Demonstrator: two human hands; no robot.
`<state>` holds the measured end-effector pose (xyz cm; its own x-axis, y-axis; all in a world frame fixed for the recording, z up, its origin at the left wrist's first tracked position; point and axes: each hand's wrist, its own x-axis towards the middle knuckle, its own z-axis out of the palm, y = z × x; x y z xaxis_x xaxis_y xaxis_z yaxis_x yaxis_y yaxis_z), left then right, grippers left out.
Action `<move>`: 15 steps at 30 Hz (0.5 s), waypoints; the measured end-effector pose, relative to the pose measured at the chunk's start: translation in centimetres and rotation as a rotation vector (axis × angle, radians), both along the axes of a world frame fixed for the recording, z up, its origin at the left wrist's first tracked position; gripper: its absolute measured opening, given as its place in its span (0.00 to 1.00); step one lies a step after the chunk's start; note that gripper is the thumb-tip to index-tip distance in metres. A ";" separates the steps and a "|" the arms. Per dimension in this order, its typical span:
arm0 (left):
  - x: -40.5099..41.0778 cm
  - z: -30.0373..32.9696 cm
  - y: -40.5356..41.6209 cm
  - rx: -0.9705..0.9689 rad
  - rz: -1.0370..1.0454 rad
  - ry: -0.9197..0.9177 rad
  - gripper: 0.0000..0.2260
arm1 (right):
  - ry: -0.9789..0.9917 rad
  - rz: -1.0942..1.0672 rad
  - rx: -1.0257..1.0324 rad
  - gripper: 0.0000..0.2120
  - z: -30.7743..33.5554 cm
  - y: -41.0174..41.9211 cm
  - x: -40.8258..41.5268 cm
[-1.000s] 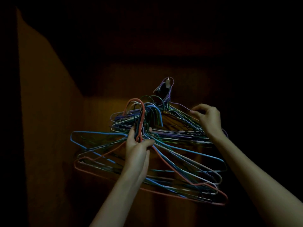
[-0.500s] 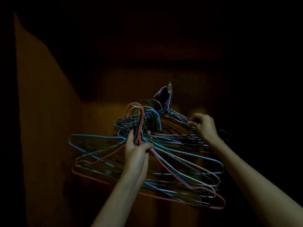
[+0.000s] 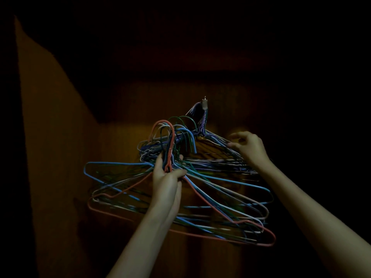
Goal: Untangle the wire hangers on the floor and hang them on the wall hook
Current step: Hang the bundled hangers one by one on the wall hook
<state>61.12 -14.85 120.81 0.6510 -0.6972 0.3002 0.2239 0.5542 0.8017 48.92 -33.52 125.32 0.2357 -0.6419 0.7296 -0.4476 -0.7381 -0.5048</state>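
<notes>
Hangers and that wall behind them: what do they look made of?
Hangers: thin bent wire, apparently under a matte coloured coating in red, blue, green and whitish, judging by their slim, springy outlines. Wall: possibly wood panelling, with a warm brown tone and faint vertical lines, but too dark to be sure.

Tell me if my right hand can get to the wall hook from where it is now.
Probably yes. The right hand sits just below and right of the wall hook, with open space between them; the hangers already on the hook crowd it from below and left only.

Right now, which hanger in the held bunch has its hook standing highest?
The red hanger: its hook arches above the blue and white hooks beside it, and the left hand holds its neck.
</notes>
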 end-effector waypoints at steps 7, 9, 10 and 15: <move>-0.4 -0.3 0.0 0.006 -0.026 -0.011 0.34 | 0.103 0.316 0.085 0.06 -0.9 6.8 0.0; -0.5 -0.6 -0.1 0.013 -0.032 -0.011 0.34 | 0.216 0.376 0.125 0.05 -1.7 8.2 0.6; -0.6 -0.7 0.0 0.018 -0.039 -0.012 0.35 | 0.267 0.397 0.147 0.06 -2.1 8.7 0.9; -0.9 -1.3 0.7 0.018 -0.068 -0.032 0.34 | 0.274 0.482 0.191 0.04 -3.4 9.5 1.3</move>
<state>60.19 -14.18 119.56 0.5923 -0.7450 0.3069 0.2346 0.5238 0.8189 50.27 -23.97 121.90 0.6973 -0.5295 0.4831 -0.2168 -0.7982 -0.5620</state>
